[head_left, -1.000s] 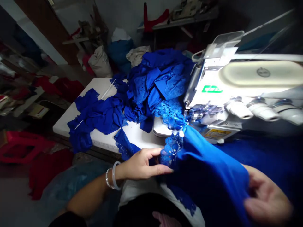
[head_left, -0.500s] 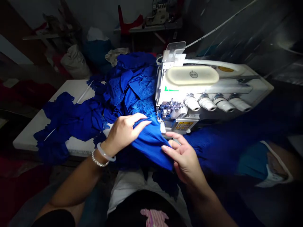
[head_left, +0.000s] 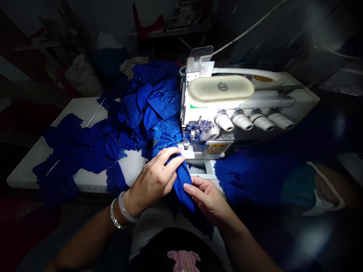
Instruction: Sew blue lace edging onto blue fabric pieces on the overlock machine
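My left hand [head_left: 154, 181] and my right hand [head_left: 205, 198] pinch a narrow fold of royal blue fabric [head_left: 181, 181] between them. The fold sits just in front of the presser foot [head_left: 195, 130] of a white overlock sewing machine [head_left: 221, 102], close to but apart from the needle area. Blue lace edging [head_left: 164, 141] runs from the fold back towards the machine, and my left fingers partly hide it. Part of the fabric hangs down past my hands over my lap, in shadow.
A heap of blue lace garment pieces [head_left: 150, 109] lies on the white table [head_left: 85, 105] left of the machine. Dark blue fluffy cloth [head_left: 249, 177] lies to the right, beside a white mask [head_left: 321, 202]. Sacks and another sewing machine [head_left: 181, 15] stand behind.
The blue fabric has gathered from a wide spread into a narrow fold. My hands have moved closer together, nearer the machine's front, and the view has shifted slightly left.
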`<state>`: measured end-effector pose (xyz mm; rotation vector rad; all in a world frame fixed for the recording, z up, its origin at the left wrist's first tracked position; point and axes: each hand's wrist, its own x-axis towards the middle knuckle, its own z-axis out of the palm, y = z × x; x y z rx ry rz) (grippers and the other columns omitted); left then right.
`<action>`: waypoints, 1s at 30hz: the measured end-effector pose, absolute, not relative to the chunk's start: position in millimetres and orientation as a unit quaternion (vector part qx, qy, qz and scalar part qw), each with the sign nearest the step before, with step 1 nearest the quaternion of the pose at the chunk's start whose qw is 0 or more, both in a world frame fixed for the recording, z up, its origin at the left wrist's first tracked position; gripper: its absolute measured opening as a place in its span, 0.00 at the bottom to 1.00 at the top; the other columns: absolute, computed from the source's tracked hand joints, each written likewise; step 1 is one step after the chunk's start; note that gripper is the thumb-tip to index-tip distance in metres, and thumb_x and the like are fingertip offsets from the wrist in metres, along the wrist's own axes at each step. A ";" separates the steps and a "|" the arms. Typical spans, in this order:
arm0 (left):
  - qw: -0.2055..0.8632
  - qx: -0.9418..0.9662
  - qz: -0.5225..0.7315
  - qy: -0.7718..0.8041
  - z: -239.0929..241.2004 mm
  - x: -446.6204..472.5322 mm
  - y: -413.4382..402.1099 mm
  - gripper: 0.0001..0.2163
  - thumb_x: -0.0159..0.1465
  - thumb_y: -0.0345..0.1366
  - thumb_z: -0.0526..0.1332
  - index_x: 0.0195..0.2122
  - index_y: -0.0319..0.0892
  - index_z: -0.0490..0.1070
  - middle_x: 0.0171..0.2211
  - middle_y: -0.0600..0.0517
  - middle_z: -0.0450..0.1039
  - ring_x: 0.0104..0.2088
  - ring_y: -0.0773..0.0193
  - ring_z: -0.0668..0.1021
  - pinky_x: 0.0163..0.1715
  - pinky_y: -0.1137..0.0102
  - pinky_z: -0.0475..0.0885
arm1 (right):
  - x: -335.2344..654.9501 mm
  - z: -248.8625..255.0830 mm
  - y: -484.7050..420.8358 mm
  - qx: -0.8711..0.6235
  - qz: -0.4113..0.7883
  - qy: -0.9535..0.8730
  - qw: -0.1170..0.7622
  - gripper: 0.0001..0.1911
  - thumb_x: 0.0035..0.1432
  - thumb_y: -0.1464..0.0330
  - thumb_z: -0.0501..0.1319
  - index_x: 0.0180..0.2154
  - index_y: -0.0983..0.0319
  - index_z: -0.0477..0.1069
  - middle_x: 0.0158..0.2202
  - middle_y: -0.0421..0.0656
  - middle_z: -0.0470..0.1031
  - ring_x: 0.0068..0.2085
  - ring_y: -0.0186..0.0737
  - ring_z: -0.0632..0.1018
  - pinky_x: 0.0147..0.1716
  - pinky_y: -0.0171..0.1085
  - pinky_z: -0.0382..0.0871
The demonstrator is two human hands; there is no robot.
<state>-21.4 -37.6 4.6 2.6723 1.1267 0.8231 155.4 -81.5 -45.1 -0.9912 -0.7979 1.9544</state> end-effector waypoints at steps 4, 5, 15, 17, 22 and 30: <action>0.056 0.894 0.265 0.358 3.6 -19.3 -38.5 0.12 0.67 0.28 0.54 0.50 0.36 0.69 0.50 0.40 0.71 0.56 0.55 0.72 0.59 0.55 0.69 | 153.5 -43.5 -83.6 -0.399 0.749 -0.299 0.436 0.17 0.55 0.52 0.65 0.32 0.60 0.74 0.26 0.40 0.74 0.27 0.37 0.74 0.30 0.36 0.72; 0.043 0.901 0.253 0.349 2.9 -18.6 -38.3 0.13 0.67 0.29 0.54 0.51 0.36 0.69 0.50 0.40 0.72 0.57 0.54 0.72 0.60 0.53 0.67 | 153.0 -42.9 -84.0 -0.403 0.739 -0.300 0.449 0.18 0.55 0.51 0.64 0.32 0.60 0.73 0.26 0.40 0.74 0.28 0.38 0.74 0.30 0.37 0.73; -0.031 0.874 0.204 0.440 2.7 -4.2 -34.2 0.17 0.70 0.36 0.51 0.58 0.43 0.67 0.57 0.44 0.70 0.55 0.50 0.72 0.50 0.54 0.66 | 157.4 -48.2 -100.2 -0.403 0.710 -0.426 0.390 0.14 0.55 0.57 0.67 0.33 0.62 0.76 0.26 0.41 0.74 0.26 0.34 0.73 0.27 0.32 0.68; -0.041 0.873 0.192 0.446 2.3 -0.6 -34.6 0.18 0.70 0.39 0.52 0.60 0.43 0.66 0.58 0.44 0.69 0.56 0.49 0.71 0.51 0.53 0.66 | 157.9 -50.3 -100.1 -0.411 0.677 -0.454 0.407 0.13 0.56 0.58 0.66 0.33 0.62 0.77 0.30 0.43 0.76 0.32 0.37 0.75 0.34 0.35 0.71; -0.070 0.874 0.148 0.458 -1.1 6.1 -32.6 0.23 0.70 0.44 0.53 0.64 0.44 0.61 0.60 0.40 0.66 0.60 0.44 0.68 0.55 0.50 0.65 | 160.7 -60.1 -99.4 -0.451 0.645 -0.447 0.426 0.15 0.61 0.56 0.61 0.32 0.61 0.73 0.23 0.39 0.72 0.23 0.34 0.71 0.23 0.33 0.68; -0.060 0.898 0.206 0.383 -14.3 -21.0 -48.7 0.23 0.67 0.36 0.59 0.63 0.43 0.61 0.64 0.39 0.60 0.64 0.45 0.65 0.61 0.48 0.62 | 208.0 -62.6 -119.7 -0.509 0.284 -0.697 0.418 0.04 0.62 0.70 0.62 0.38 0.61 0.75 0.33 0.43 0.79 0.35 0.39 0.79 0.36 0.36 0.73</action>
